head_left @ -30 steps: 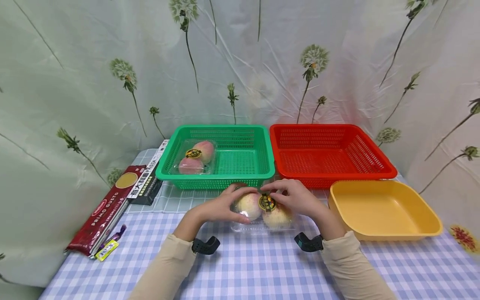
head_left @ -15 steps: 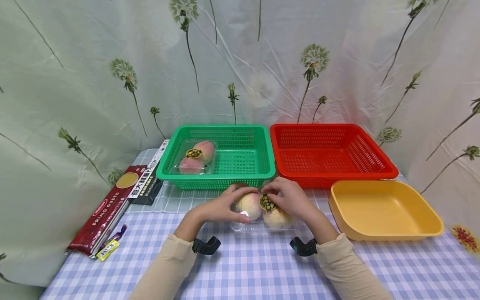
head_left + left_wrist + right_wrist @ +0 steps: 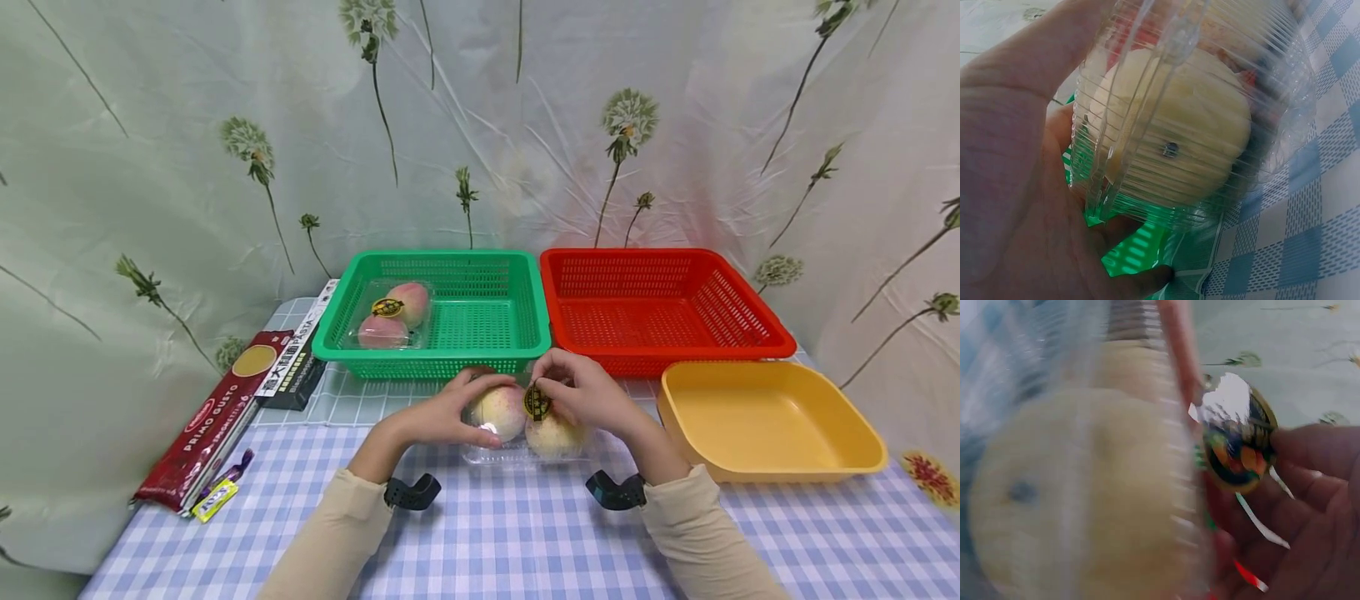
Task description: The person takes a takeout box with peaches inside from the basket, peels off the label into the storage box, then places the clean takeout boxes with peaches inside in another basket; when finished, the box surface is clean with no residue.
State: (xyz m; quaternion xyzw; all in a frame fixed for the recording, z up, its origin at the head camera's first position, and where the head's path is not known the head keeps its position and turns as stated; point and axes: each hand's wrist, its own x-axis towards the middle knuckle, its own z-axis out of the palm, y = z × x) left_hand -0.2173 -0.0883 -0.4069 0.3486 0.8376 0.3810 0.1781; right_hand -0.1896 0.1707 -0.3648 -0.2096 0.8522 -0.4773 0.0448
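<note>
A clear plastic clamshell box (image 3: 491,456) holds two pale yellow-pink peaches (image 3: 553,437) on the checked cloth. My left hand (image 3: 444,412) grips the box's left end, thumb at the front and fingers behind; the left wrist view shows its ribbed wall (image 3: 1172,187) against the palm. Above the lid, my right hand (image 3: 596,400) pinches a round black-and-gold sticker (image 3: 537,402) by its right edge between thumb and fingers. In the right wrist view the sticker (image 3: 1241,440) stands up at an angle beside the blurred box, with glare across its top.
Behind stand a green basket (image 3: 431,354) with another boxed pair of peaches (image 3: 384,331) and a red basket (image 3: 667,350). A yellow tub (image 3: 765,471) is at right. At left lie a red spaghetti pack (image 3: 213,417), a black pasta box (image 3: 300,375) and small wrapped sweets (image 3: 215,500).
My right hand has shifted slightly on the sticker and now pinches its edge; the sticker has tilted up from the lid. My left hand and the box have stayed in place.
</note>
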